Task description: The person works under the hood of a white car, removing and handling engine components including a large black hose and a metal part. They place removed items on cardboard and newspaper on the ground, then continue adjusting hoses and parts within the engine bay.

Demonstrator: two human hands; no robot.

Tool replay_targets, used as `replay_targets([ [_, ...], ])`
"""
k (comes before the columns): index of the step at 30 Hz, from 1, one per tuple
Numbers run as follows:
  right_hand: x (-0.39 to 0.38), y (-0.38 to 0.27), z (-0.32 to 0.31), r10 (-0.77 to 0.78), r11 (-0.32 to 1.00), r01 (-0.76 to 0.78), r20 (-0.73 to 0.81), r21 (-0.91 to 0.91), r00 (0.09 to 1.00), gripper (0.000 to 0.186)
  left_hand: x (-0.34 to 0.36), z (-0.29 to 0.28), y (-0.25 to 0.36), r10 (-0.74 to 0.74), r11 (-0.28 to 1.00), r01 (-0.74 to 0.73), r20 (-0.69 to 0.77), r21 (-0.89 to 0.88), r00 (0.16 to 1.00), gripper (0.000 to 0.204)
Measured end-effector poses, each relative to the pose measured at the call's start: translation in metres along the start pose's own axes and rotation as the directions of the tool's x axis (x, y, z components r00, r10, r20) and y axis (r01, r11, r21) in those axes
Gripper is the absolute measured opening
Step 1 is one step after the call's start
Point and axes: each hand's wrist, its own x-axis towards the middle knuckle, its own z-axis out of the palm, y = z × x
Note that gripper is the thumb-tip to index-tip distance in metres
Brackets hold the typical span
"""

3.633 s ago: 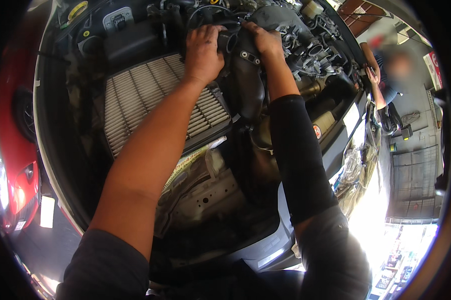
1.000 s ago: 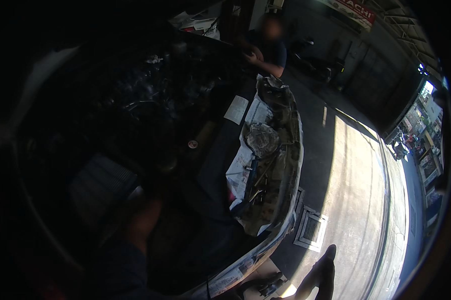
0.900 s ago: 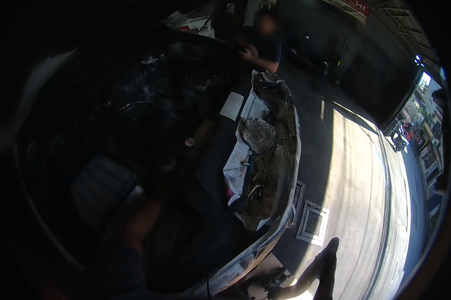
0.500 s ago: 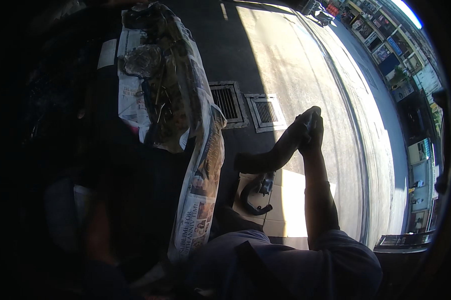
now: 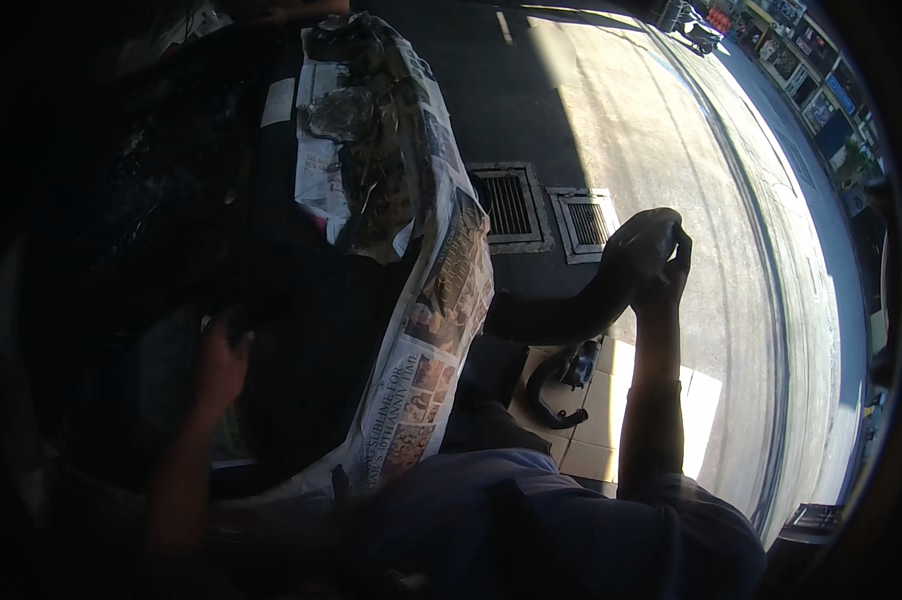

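My right hand [image 5: 665, 275] is raised over the ground on the right. It grips the wide upper end of a thick, dark, curved hose [image 5: 571, 316]. The hose's other end reaches left toward the newspaper-covered edge. My left hand [image 5: 227, 352] is on the left, low over a dark, shadowed area that looks like a vehicle's engine bay [image 5: 161, 230]. Shade hides its fingertips, and I cannot make out what they touch. A smaller black curved pipe [image 5: 545, 388] lies on flattened cardboard [image 5: 593, 447], below the large hose.
Newspaper sheets [image 5: 421, 375] cover the vehicle's edge, with clear plastic and dark parts on them farther up. Two metal drain grates [image 5: 511, 208] are set in the ground. Another person's arm [image 5: 286, 10] shows at the top. A parked motorcycle [image 5: 693, 28] stands far off.
The view has shifted left, so things sit farther right. My right hand has turned the hose, showing more of its wide end. My left hand has come into clearer sight over the dark area.
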Motion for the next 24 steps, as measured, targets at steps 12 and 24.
replay_targets([
  [12,-0.029,0.029,0.071,0.139,0.990,-0.144,0.209,0.007,0.968,0.043,-0.076,0.119,0.208,0.145,0.824,-0.013,0.190,-0.566,0.971,0.036],
  [24,-0.091,-0.098,-0.025,-0.227,0.954,0.225,0.013,-0.199,0.974,0.052,-0.076,0.239,0.293,0.616,0.756,-0.561,0.078,-0.338,0.784,0.032],
])
